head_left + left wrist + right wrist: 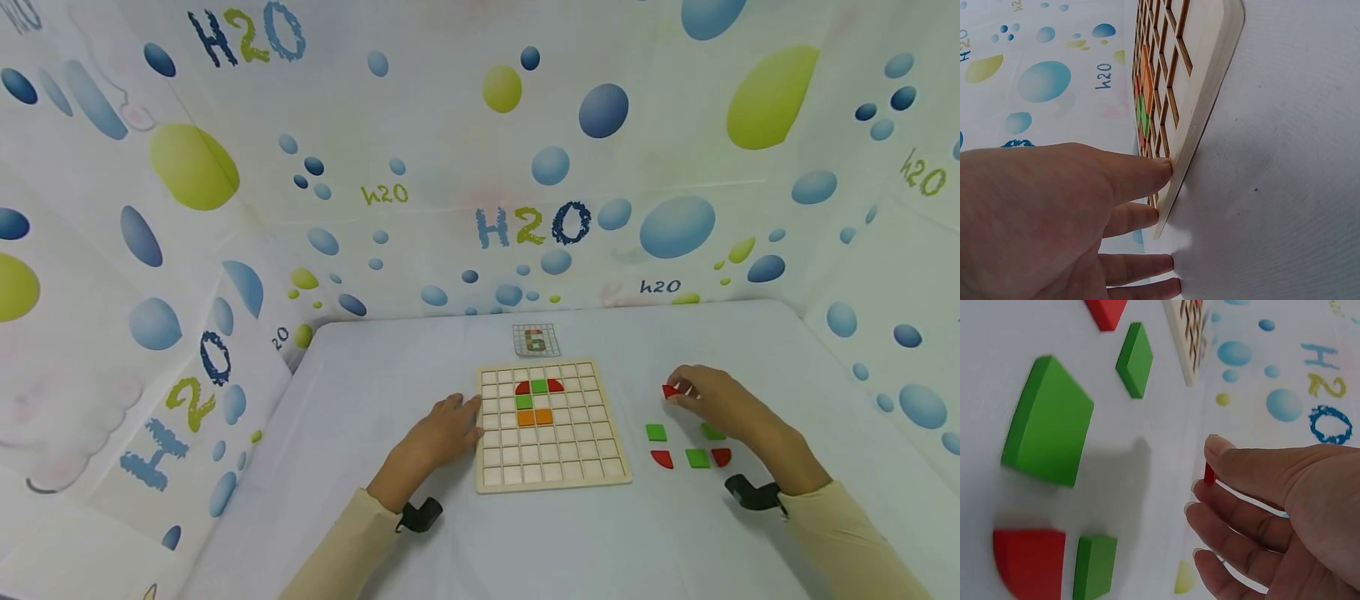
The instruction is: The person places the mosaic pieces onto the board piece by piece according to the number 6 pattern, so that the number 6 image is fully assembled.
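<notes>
A wooden grid board (553, 475) lies on the white table. In its cells sit red quarter-round tiles (555, 386), green square tiles (523, 402) and orange square tiles (535, 417). My left hand (447, 429) rests at the board's left edge, its thumb and a fingertip touching the wooden side in the left wrist view. To the right of the board, my right hand (708, 400) pinches a red quarter-round tile (1210, 474) between thumb and fingertip, above the table. Below that hand lie loose green tiles (1054, 425) and red quarter-round tiles (1032, 559).
Behind the board lies a small gridded card (536, 340) with a coloured pattern. A white cloth (390, 358) covers the table, and a sheet printed with blue and green spots (427, 125) hangs behind it. Each wrist carries a black camera mount (422, 515).
</notes>
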`<action>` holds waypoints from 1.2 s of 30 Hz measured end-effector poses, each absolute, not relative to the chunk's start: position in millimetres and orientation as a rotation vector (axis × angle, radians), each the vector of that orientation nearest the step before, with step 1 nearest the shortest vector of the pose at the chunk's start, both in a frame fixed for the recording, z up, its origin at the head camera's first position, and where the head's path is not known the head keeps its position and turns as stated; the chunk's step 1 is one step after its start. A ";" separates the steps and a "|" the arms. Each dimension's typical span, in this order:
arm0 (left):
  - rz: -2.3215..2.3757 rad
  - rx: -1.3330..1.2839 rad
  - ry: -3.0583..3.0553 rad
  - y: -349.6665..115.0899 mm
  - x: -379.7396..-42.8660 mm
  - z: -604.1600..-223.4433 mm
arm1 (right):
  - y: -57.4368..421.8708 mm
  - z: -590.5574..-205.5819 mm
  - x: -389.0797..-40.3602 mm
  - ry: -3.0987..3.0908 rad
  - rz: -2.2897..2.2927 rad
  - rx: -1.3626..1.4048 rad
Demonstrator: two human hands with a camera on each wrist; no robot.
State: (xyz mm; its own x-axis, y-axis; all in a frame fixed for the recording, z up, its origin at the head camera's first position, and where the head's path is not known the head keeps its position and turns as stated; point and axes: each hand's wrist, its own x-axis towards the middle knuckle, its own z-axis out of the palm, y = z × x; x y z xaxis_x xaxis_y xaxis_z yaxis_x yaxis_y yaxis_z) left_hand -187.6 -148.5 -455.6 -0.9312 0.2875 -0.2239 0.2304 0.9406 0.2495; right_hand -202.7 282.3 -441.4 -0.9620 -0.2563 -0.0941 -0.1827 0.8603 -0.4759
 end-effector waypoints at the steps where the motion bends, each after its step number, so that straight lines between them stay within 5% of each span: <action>1: 0.318 0.384 2.837 -148.4 -187.5 -455.2 | 279.4 -440.4 -202.8 2.881 -0.712 -0.349; 36: 0.339 0.391 2.841 -147.4 -184.7 -452.1 | 214.7 -436.8 -209.1 2.878 -0.664 -0.536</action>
